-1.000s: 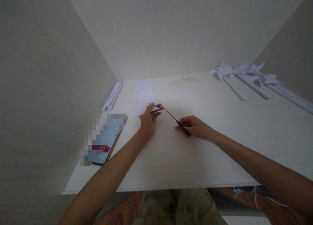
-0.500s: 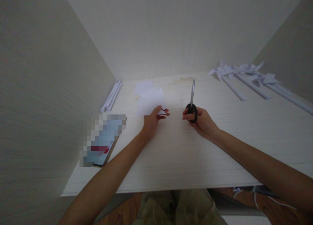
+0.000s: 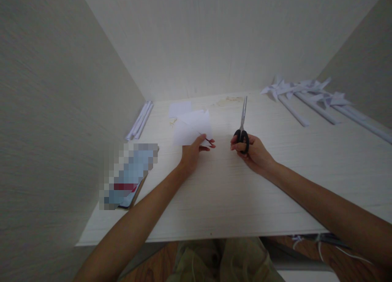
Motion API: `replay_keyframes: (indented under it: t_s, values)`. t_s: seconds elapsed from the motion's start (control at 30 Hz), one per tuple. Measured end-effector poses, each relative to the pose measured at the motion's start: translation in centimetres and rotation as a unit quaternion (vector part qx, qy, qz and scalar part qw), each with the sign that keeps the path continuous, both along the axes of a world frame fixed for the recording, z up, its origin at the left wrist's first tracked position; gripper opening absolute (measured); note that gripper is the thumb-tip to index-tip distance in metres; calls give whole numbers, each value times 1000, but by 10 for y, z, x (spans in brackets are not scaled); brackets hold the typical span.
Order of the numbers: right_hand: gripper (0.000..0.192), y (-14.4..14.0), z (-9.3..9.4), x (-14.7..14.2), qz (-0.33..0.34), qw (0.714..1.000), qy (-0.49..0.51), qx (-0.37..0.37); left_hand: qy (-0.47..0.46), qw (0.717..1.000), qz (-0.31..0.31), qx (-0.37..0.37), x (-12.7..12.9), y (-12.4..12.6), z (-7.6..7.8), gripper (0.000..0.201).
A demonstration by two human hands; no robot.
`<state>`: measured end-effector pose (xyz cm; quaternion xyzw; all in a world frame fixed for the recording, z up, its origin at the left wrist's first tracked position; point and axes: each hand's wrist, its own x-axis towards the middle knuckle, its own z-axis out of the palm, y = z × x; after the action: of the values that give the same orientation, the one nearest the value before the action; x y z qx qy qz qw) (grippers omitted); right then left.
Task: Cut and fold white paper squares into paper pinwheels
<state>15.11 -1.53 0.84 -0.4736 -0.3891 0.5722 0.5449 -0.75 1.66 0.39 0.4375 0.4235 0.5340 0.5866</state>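
Paper (image 3: 192,128), a white cut sheet, sits left of centre on the table (image 3: 214,200), pinched at its lower right corner by the left hand (image 3: 193,151). That hand is closed on the corner, thumb over fingers, and the sheet slants up toward 11 o'clock from the grip, its far edge lifted off the surface.

Going from the left: a phone (image 3: 128,175), its screen blurred out, lies at 9 o'clock of the left hand near the table's front left edge. Beyond it, at 11 o'clock, a few rolled strips (image 3: 140,120) lie against the left wall. A smaller scrap (image 3: 180,108) lies flat just behind the held paper, toward 12 o'clock.

Right of the paper, at 3 o'clock and near but apart from it, the right hand (image 3: 252,151) grips the scissors (image 3: 242,124). Its fingers are curled around the black handles, and the blades are shut and point away toward 12 o'clock.

Farther right, at 2 o'clock, a pile of pinwheels (image 3: 306,95) with long rolled stems lies along the right wall, well apart from both hands.

No containers show on the table.
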Motion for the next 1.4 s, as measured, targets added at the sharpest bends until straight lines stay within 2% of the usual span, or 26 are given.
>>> replay_keyframes:
  t_s: [0.57, 0.77, 1.03, 1.13, 1.2, 1.27, 1.4]
  values:
    - [22, 2, -4, 0, -5, 1000, -15, 6, 36, 998, -36, 31, 2, -5, 2, 13]
    - [29, 1, -4, -2, -16, 1000, -11, 14, 58, 992, -98, 47, 2, -9, 2, 16]
    - [26, 2, -14, -2, -13, 998, -1, 60, 120, 969, -213, 32, 6, -15, 4, 12]
    - [27, 2, -11, -2, -26, 998, 15, 57, 137, 970, -199, 10, 3, -12, 3, 16]
    - [27, 3, -8, -2, -45, 997, 45, 42, 108, 977, -184, -21, -1, -8, 3, 25]
    - [26, 3, -5, -1, -55, 995, 83, 25, 24, 978, -205, -39, -7, -2, 3, 35]
    - [30, 4, -3, 1, -45, 992, 119, -13, -96, 970, -204, -96, -14, 8, 5, 31]
